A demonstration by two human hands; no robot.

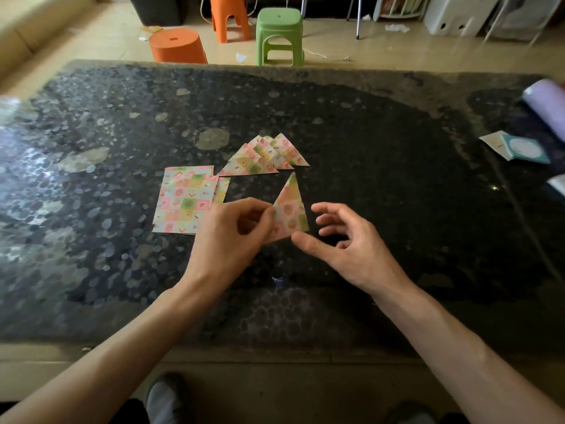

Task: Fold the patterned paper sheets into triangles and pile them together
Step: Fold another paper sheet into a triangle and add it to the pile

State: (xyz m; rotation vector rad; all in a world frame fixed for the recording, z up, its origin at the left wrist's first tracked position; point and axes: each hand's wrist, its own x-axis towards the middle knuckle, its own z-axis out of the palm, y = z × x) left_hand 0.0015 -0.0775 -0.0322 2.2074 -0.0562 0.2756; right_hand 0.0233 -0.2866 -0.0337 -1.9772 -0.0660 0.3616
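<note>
My left hand [237,231] pinches a folded patterned paper triangle [290,209] by its left edge, holding it just above the dark table [382,179]. My right hand [342,243] hovers right beside the triangle with fingers loosely spread and its thumb near the triangle's lower corner, holding nothing. Behind them, a pile of several folded triangles [266,156] lies fanned out on the table. A stack of flat, unfolded patterned sheets [183,200] lies to the left of my left hand.
A purple roll [547,108] and a teal and white packet [516,146] lie at the table's right edge. Beyond the far edge, two orange stools [179,45] and a green stool [279,35] stand on the floor.
</note>
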